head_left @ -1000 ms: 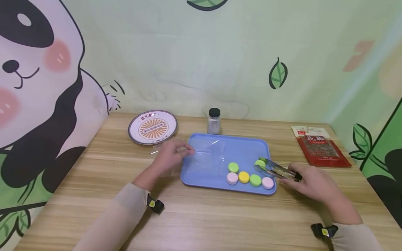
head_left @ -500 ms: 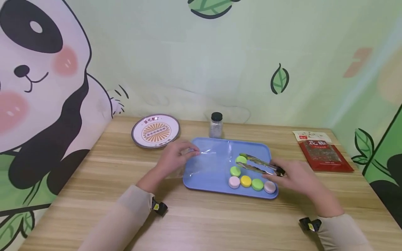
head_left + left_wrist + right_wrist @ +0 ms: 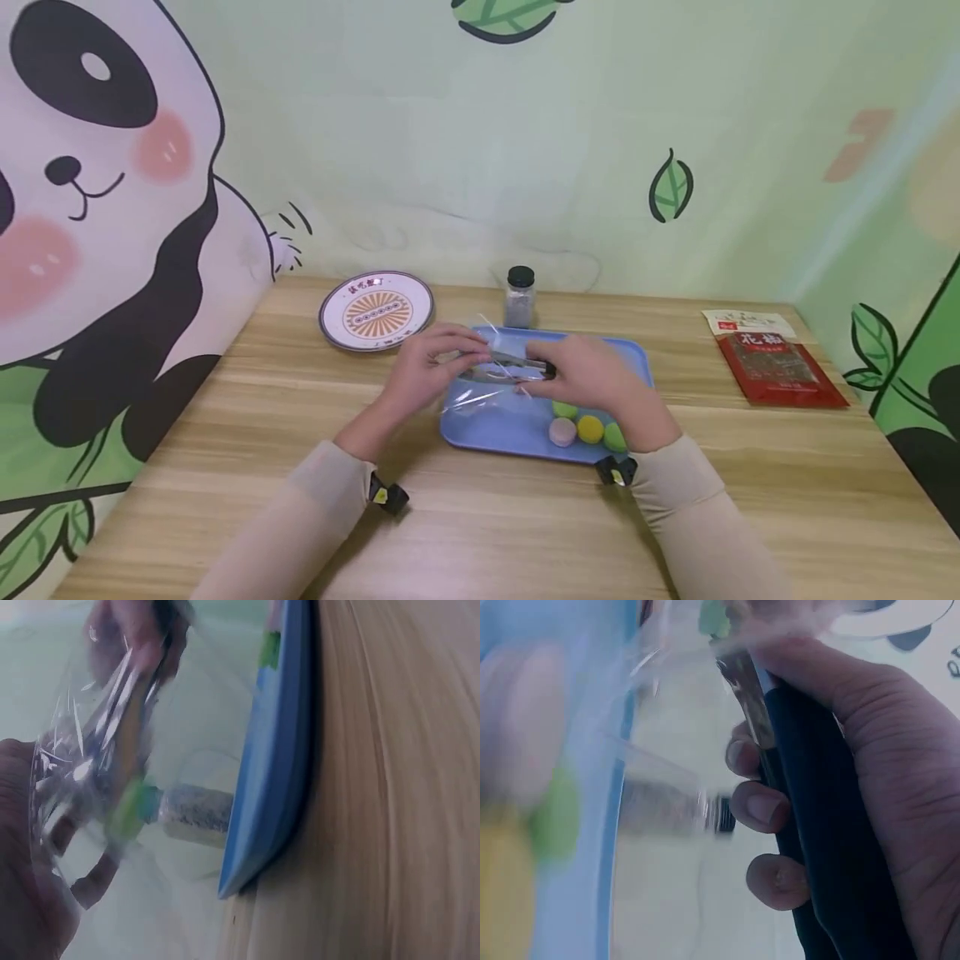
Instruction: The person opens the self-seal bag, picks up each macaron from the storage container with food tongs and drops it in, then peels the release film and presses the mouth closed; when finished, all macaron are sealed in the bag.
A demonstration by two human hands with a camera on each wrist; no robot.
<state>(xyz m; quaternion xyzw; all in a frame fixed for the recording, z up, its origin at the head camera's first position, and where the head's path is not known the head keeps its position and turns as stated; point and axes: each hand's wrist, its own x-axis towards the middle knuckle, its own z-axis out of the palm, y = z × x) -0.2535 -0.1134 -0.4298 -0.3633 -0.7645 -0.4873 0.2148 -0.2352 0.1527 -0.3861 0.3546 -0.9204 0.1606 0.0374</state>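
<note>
My left hand [image 3: 431, 371] pinches a clear plastic bag [image 3: 476, 398] near its mouth, over the left part of a blue tray [image 3: 633, 346]. My right hand [image 3: 588, 375] grips metal tongs with black handles [image 3: 810, 772], pointing left toward the bag. At the tongs' tips is a green macaron [image 3: 126, 816], seen through or behind the clear plastic in the left wrist view. On the tray, partly behind the right hand and wrist, lie a pink macaron [image 3: 562, 432], a yellow macaron [image 3: 590, 429] and green macarons [image 3: 615, 437].
A patterned plate [image 3: 377, 311] lies at the back left. Behind the tray stands a glass jar with a black lid [image 3: 519, 298]. A red and white packet [image 3: 776, 358] lies at the right of the wooden table [image 3: 510, 517], before a painted wall.
My right hand has carried the tongs and a green macaron leftward, from the tray's right side to the bag. The left hand stays nearly in place, and the bag's plastic has risen and spread.
</note>
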